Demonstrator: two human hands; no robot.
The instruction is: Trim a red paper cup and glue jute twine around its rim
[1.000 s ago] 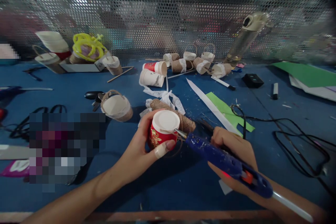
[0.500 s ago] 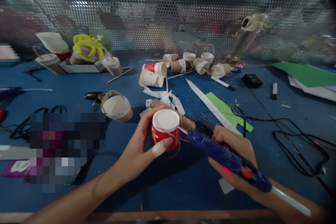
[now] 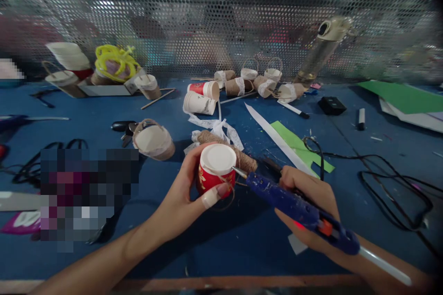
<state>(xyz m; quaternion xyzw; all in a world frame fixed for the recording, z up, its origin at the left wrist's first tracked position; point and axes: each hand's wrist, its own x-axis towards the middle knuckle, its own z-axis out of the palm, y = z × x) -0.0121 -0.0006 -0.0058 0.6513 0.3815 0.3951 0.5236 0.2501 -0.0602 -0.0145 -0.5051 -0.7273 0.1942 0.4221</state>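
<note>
My left hand (image 3: 194, 184) is closed around a red paper cup (image 3: 211, 179) turned upside down, its white base facing up. The thumb, wrapped in a light bandage, presses the cup's front over a thin strand of twine (image 3: 226, 203). In my right hand (image 3: 309, 198) is a blue hot glue gun (image 3: 284, 200) with a clear glue stick out of its back. Its metal nozzle meets the right edge of the cup's base. Behind the cup lie a roll of brown twine (image 3: 247, 162) and a white lace ribbon (image 3: 219, 130).
To the left stands a twine-wrapped cup basket (image 3: 154, 140) beside some keys (image 3: 128, 133). Two paper cup stacks (image 3: 200, 102) lie farther back. Green paper (image 3: 289, 136) and a black cord (image 3: 377, 189) are on the right. A perforated metal screen (image 3: 173, 23) borders the table's back.
The red cup has turned and tilted slightly in my left hand, and the twine strand hangs a little differently. The glue gun's nozzle stays at the base's edge.
</note>
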